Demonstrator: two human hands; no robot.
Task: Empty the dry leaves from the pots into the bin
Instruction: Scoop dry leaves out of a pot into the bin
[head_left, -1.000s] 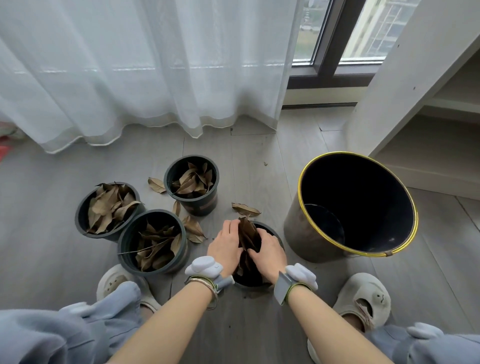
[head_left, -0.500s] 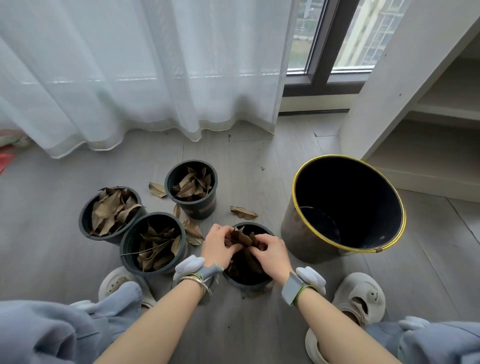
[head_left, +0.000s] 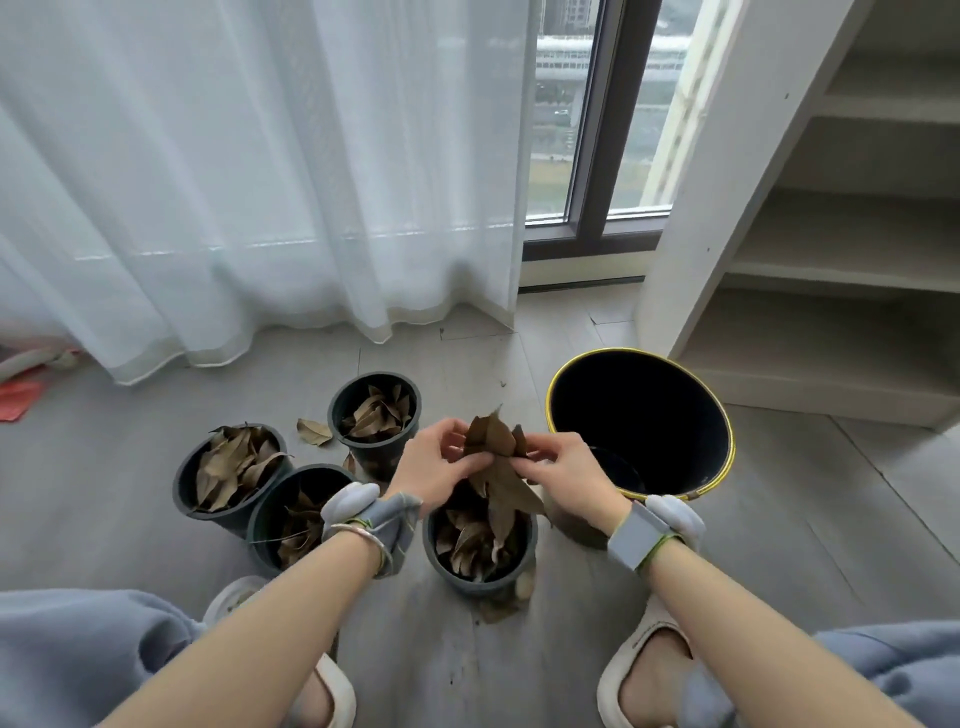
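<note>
Several dark plastic pots with dry brown leaves stand on the grey floor. The nearest pot (head_left: 480, 574) sits between my feet, still with leaves in it. Above it my left hand (head_left: 434, 465) and my right hand (head_left: 563, 470) together pinch a bunch of dry leaves (head_left: 496, 462), lifted clear of the pot's rim. The black bin (head_left: 641, 415) with a yellow rim stands just right of the hands, tilted toward me, dark inside. Three more pots lie to the left: the back pot (head_left: 375, 410), the left pot (head_left: 228, 467) and the near-left pot (head_left: 301, 512).
Loose leaves lie on the floor: one (head_left: 313, 431) by the back pot, others (head_left: 511, 597) beside the nearest pot. My slippered feet (head_left: 644, 670) flank that pot. A white curtain (head_left: 249, 171) hangs behind; a white shelf unit (head_left: 831, 249) stands right of the bin.
Both hands went from inside the nearest pot to above it, lifting a bunch of leaves out. The view has tilted upward.
</note>
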